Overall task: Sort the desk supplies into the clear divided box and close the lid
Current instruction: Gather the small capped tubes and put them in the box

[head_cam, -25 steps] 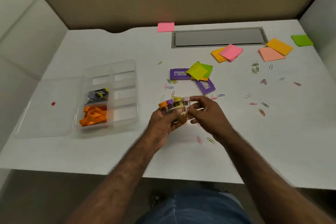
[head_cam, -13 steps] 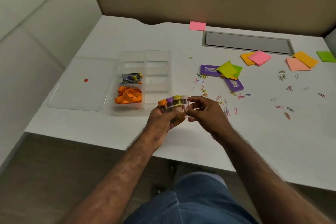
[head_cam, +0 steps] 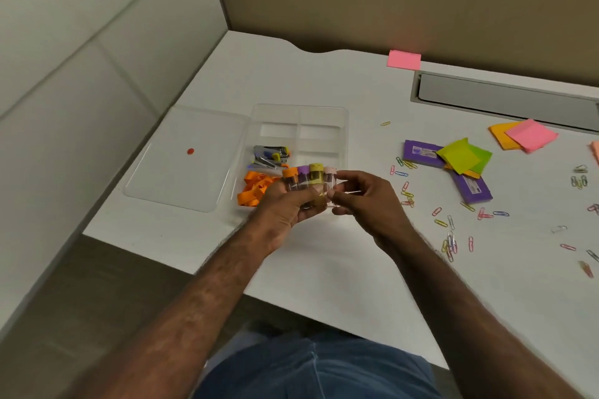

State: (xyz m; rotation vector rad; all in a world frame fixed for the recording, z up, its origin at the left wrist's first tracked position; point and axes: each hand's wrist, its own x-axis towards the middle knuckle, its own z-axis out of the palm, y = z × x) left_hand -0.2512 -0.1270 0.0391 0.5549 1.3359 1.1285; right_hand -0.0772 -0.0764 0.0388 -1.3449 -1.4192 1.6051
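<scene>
My left hand [head_cam: 285, 204] grips a row of small clear vials [head_cam: 309, 180] with orange, purple, yellow and pink caps, held above the near edge of the clear divided box [head_cam: 299, 115]. My right hand [head_cam: 363, 201] pinches the pink-capped end of the row from the right. In the box's left compartments lie small staplers [head_cam: 270, 157] and orange bands [head_cam: 254, 188]; the other compartments look empty. The box's clear lid [head_cam: 184, 159] lies open flat to its left, with a red dot on it.
Scattered coloured paper clips [head_cam: 449, 238] lie right of my hands. Two purple boxes [head_cam: 471, 188] and green sticky notes [head_cam: 463, 157] sit further right, orange and pink notes [head_cam: 526, 134] beyond. A pink note pad [head_cam: 403, 59] and grey cable tray [head_cam: 505, 99] are at the back.
The head camera has swung left, so the box and hands sit further right in view. Both hands keep the same hold on the vials, now nearer the box.
</scene>
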